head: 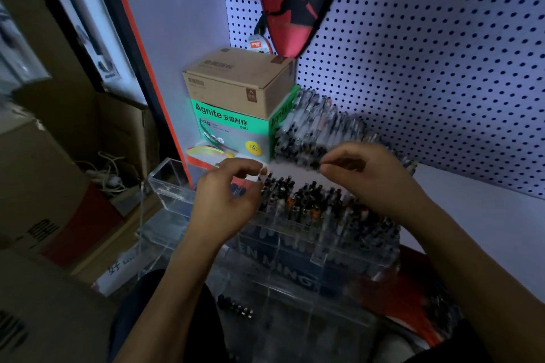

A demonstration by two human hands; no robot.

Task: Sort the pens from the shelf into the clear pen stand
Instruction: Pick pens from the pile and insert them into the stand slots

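A heap of loose pens (318,130) lies on the white shelf (460,200) against the pegboard. In front of it stands the tiered clear pen stand (295,244), its rear row packed with upright pens (309,200). My left hand (227,197) hovers at the left end of that row, thumb and forefinger pinching the top of an upright pen (262,180). My right hand (371,180) reaches over the stand to the front edge of the heap. Its curled fingertips pinch a dark pen (314,163) there. Motion blur hides the exact grip.
A green Agnite box (227,127) with a brown carton (236,79) on top stands left of the heap. An empty clear compartment (171,186) juts out at the stand's left end. Cardboard boxes (44,186) fill the floor to the left. A red racket cover (295,0) hangs above.
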